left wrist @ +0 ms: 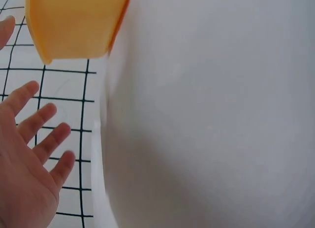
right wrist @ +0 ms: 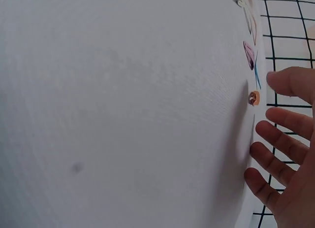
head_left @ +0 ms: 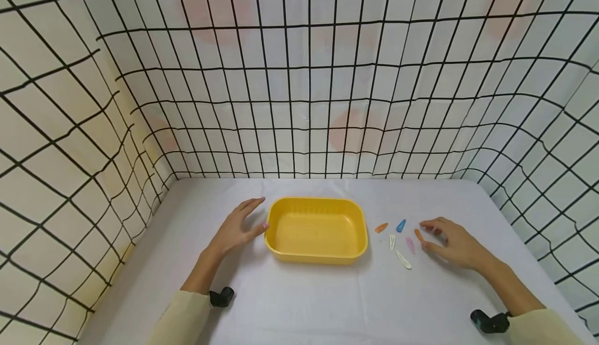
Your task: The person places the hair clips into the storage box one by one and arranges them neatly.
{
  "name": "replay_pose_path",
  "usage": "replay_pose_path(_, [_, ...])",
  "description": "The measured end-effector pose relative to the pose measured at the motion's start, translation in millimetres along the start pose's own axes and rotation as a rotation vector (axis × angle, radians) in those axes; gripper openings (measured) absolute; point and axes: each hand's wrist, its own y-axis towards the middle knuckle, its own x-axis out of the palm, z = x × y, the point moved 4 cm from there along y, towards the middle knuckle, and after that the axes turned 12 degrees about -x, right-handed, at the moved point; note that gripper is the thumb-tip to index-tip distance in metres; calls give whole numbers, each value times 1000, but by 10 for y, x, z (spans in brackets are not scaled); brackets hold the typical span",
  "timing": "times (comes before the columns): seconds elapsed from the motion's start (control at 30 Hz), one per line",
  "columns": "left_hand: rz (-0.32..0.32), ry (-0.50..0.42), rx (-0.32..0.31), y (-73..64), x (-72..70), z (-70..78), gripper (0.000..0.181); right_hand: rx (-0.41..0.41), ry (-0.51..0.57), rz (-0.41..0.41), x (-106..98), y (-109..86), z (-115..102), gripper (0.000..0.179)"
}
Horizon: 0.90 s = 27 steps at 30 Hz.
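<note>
Several small snap hair clips lie on the white cloth right of a yellow basin (head_left: pixel 318 233). Among them are an orange clip (head_left: pixel 381 227), a blue clip (head_left: pixel 401 225), a pink clip (head_left: pixel 410 245) and two white ones, the lower white clip (head_left: pixel 403 260) lying slanted. My right hand (head_left: pixel 451 243) has its thumb and fingertips spread apart around another orange hair clip (head_left: pixel 418 235); the right wrist view shows this clip (right wrist: pixel 254 98) beside the thumb and index finger. My left hand (head_left: pixel 238 228) stands with fingers extended at the basin's left side, thumb tip right at the rim.
A black wire grid (head_left: pixel 309 85) backed with white cloth rises behind the table and along both sides. The white cloth (head_left: pixel 318 303) stretches over the tabletop. Black wrist cameras (head_left: pixel 222 297) sit by both sleeves.
</note>
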Motion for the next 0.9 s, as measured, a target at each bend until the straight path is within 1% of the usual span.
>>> replay_pose_path(0.1, [0,-40,30,-37,22,37,70,-6,13,4,9,-4,-12,45])
replay_pose_path(0.27, [0,-113,81,-70,46,95,65,-5,12,21,20,-13,-10,44])
replay_pose_path(0.37, [-9,-181,91,-68,63,106,61,-11,-2,33,43,-10,6,44])
replay_pose_path(0.5, [-47,-271,63,-62,108,103,55,-14,-17,52,66,-6,34,44])
replay_pose_path(0.63, [-73,-317,27,-66,150,109,53,-27,-8,71,84,0,46,38])
replay_pose_path(0.8, [-51,-329,-12,-68,174,110,51,-27,14,88,105,7,48,20])
replay_pose_path(0.9, [-33,-339,-47,-67,173,110,49,-22,11,99,111,4,41,14])
